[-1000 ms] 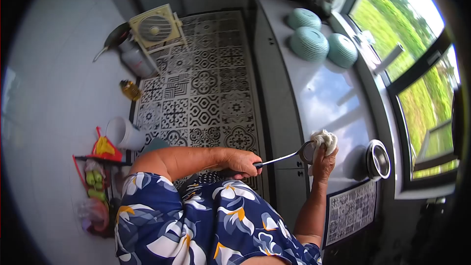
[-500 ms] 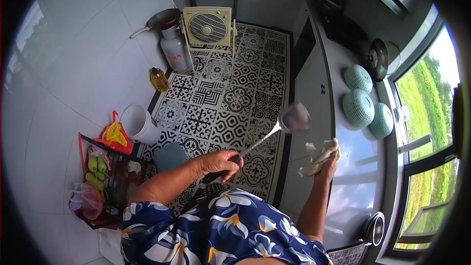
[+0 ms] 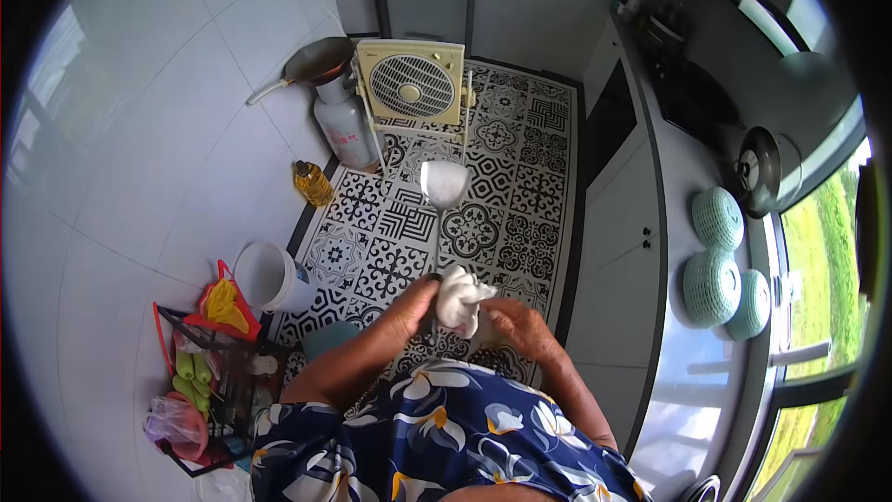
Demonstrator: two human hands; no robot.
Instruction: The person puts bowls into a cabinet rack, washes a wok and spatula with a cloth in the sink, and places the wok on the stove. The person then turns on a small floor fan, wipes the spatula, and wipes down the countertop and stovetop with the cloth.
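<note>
My left hand (image 3: 414,305) is closed around the handle of a wok spatula (image 3: 444,186), held out in front of me. Its wide, shiny metal blade points away from me above the tiled floor, on a thin shaft. In my right hand (image 3: 522,327) is a crumpled white cloth (image 3: 459,301), bunched against the spatula near my left hand. The cloth hides part of the handle and some of my fingers.
On my right runs a counter (image 3: 683,409) with green woven baskets (image 3: 713,288) and a pan lid (image 3: 759,170). A fan (image 3: 411,91) and gas cylinder (image 3: 347,130) stand ahead. To my left are an oil bottle (image 3: 312,183), a white bucket (image 3: 271,277) and a black rack (image 3: 243,390).
My right hand has brought the cloth from over the counter to the spatula. The spatula has swung left, its blade now pointing straight ahead. The view has shifted slightly.
</note>
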